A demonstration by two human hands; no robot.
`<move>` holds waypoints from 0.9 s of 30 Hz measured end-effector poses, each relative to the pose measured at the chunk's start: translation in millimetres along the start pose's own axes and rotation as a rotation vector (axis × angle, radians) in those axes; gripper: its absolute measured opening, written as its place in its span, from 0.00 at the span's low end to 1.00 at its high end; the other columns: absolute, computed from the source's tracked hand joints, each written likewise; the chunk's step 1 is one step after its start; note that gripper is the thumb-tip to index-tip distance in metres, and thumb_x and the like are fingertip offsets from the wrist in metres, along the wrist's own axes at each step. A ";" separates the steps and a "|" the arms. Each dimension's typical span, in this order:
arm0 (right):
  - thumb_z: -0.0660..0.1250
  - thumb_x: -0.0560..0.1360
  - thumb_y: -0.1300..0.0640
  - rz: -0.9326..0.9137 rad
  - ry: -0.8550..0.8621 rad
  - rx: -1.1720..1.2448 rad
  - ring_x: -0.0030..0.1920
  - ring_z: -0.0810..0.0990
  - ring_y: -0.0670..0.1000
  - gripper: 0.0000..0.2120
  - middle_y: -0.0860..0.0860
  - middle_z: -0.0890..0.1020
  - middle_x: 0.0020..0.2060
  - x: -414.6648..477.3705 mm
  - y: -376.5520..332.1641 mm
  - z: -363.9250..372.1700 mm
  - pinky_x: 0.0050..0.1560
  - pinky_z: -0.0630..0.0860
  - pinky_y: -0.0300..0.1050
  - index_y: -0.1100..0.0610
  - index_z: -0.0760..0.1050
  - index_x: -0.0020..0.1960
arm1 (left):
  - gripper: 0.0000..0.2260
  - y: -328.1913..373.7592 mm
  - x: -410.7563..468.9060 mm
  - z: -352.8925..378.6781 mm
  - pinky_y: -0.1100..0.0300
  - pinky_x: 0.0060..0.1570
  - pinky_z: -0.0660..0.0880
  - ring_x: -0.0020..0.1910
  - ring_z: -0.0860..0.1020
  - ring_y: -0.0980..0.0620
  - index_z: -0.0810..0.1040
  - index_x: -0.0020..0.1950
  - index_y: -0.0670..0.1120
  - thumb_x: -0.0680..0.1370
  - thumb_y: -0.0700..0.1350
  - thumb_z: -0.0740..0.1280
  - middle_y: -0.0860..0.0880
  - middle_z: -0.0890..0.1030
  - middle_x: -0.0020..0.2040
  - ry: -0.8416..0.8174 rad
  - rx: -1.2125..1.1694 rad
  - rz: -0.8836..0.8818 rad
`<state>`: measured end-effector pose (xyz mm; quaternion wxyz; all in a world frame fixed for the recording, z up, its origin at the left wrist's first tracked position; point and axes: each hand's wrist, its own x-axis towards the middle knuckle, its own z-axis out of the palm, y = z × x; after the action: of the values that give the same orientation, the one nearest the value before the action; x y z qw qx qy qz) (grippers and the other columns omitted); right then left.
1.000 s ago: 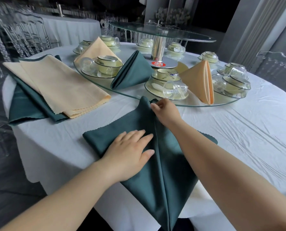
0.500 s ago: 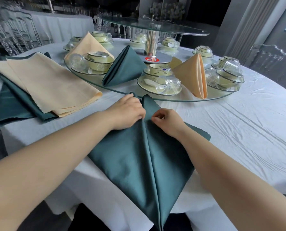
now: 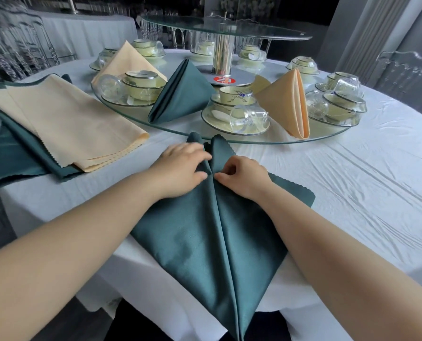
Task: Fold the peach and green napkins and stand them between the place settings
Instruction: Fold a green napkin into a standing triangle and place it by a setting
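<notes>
Head view.

- Green napkin (image 3: 200, 242): lies on the near part of the counter (image 3: 365, 183). It is folded into a long kite shape with both flaps meeting at a centre crease. Its near point hangs over the counter edge and its far tips touch the rim of the glass turntable (image 3: 328, 141).
- Left hand (image 3: 180, 168): on the left flap beside the crease, fingers (image 3: 201, 157) curled and gripping the cloth.
- Right hand (image 3: 244, 177): on the right flap, fingers (image 3: 231, 168) bent, pinching the flap edge at the crease.
- Standing green napkin (image 3: 180, 94) and standing peach napkin (image 3: 286, 104): upright on the turntable, between bowl-and-cup settings (image 3: 234, 107).
- Flat napkin stack (image 3: 64, 119), peach over green: left on the counter.
</notes>
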<state>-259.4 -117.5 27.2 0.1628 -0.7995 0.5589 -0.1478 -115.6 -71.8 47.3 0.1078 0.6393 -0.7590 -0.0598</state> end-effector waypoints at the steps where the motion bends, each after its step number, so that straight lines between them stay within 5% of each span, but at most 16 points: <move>1: 0.64 0.73 0.49 -0.002 0.000 -0.009 0.56 0.73 0.54 0.07 0.51 0.79 0.51 0.3 -0.6 -0.1 0.53 0.65 0.44 0.51 0.69 0.43 | 0.22 4.6 -9.0 2.9 0.62 0.68 0.45 0.74 0.51 0.53 0.58 0.74 0.50 0.80 0.49 0.56 0.52 0.54 0.75 -0.045 -0.001 0.010; 7: 0.61 0.76 0.57 -0.090 -0.044 0.028 0.56 0.75 0.53 0.10 0.53 0.79 0.54 -10.0 -1.4 -13.6 0.54 0.69 0.42 0.58 0.77 0.54 | 0.22 30.6 -49.1 27.1 0.61 0.70 0.40 0.74 0.44 0.57 0.52 0.75 0.50 0.82 0.53 0.46 0.54 0.48 0.76 -0.153 -0.013 0.025; 16: 0.58 0.78 0.60 -0.335 -0.097 -0.036 0.70 0.63 0.47 0.17 0.49 0.67 0.69 -49.0 16.0 -5.1 0.65 0.55 0.33 0.55 0.69 0.66 | 0.24 43.8 -55.0 33.6 0.59 0.71 0.40 0.75 0.45 0.55 0.50 0.76 0.47 0.81 0.52 0.49 0.51 0.48 0.77 -0.039 0.103 -0.037; 27: 0.57 0.78 0.58 -0.403 -0.029 -0.060 0.71 0.61 0.47 0.17 0.49 0.67 0.70 -48.3 18.3 0.0 0.65 0.51 0.30 0.55 0.68 0.67 | 0.20 42.8 -54.3 15.7 0.61 0.67 0.51 0.72 0.57 0.55 0.64 0.71 0.48 0.79 0.49 0.54 0.52 0.63 0.71 -0.017 0.080 -0.047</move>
<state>-290.9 -77.9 16.8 0.1138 -0.9017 0.3895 -0.1492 -151.7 -11.7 37.0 0.0744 0.6604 -0.7463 -0.0373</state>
